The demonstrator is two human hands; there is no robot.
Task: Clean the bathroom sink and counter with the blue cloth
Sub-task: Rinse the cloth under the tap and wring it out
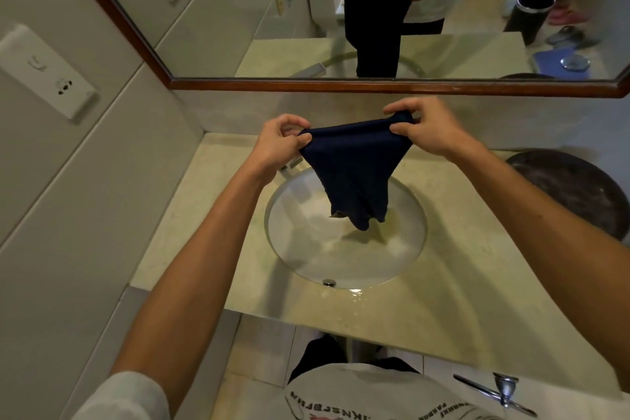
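Holding: the person stands at the counter with both arms out and the dark navy blue cloth stretched between the hands.
Left hand: the left hand pinches the left top corner of the cloth between thumb and curled fingers.
Right hand: the right hand pinches the right top corner in the same way.
Cloth: it hangs down in a loose point, in the air above the round white sink basin, not touching it.
Counter: the beige stone counter surrounds the basin; it looks wet at the front edge.
Faucet: a chrome faucet shows just behind the left wrist.
Mirror: the wood-framed wall mirror reflects the hands and the cloth.
Right side: a dark round basin sits on the counter.
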